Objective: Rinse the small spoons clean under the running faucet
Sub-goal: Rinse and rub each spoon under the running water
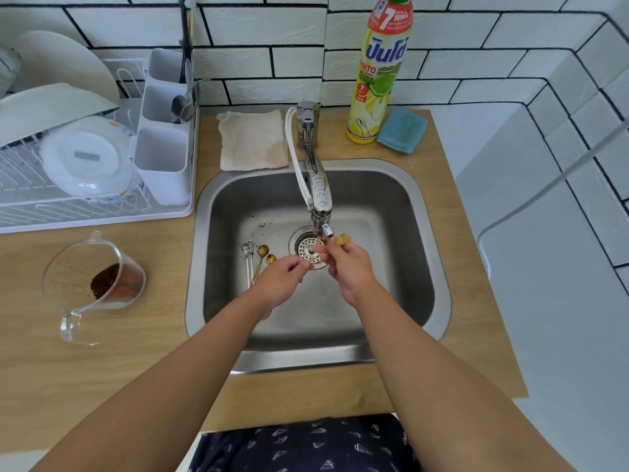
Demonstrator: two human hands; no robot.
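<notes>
Right hand: the right hand (350, 267) is held over the drain, just under the tap's end. A gold spoon (342, 240) is pinched in its curled fingers, and the spoon's bowl sticks up past the fingertips.
Left hand: the left hand (282, 279) is held close beside the right one. Its fingers are curled in toward the thin gold handle. It cannot be told if the handle is really held by them.
Tap: the tap (318, 192) is reached out over the sink (422, 253). Its end is right above the hands. The water is too hard to see.
Spoons still in the sink: two silver spoons (248, 258) and two gold spoons (264, 255) are laid side by side on the sink floor, left of the drain (303, 245). Brown bits are stuck on them, and more bits are seen on the sink floor near them.
Cup: a clear measuring cup (93, 281) with brown powder in it is stood on the wooden surface (143, 352), left of the sink.
Behind the sink: a folded cloth (252, 139), a yellow soap bottle (383, 69) and a blue sponge (401, 131) are set there.
Rack: a white dish rack (85, 185) with plates is placed at the far left.
</notes>
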